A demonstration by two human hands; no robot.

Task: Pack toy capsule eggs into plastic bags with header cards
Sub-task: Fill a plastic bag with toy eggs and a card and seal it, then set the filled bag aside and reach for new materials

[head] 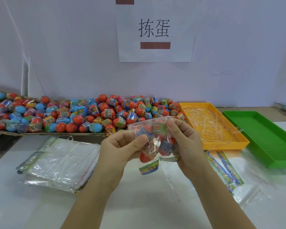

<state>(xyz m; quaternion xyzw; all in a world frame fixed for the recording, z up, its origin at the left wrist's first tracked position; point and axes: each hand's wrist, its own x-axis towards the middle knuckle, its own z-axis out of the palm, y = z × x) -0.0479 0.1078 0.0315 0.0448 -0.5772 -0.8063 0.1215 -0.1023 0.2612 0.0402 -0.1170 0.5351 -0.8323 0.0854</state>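
Fingers (137,142) of left hand (120,147), right hand (186,142) pinch bag (156,138).

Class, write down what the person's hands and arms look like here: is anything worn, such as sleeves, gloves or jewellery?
Both hands are bare: the left hand and the right hand wear no gloves and no rings that show. The left forearm and right forearm reach the bottom edge with no sleeve, watch or bracelet in view.

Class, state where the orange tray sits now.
In the head view, the orange tray sits right of centre, between the egg pile and the green tray.
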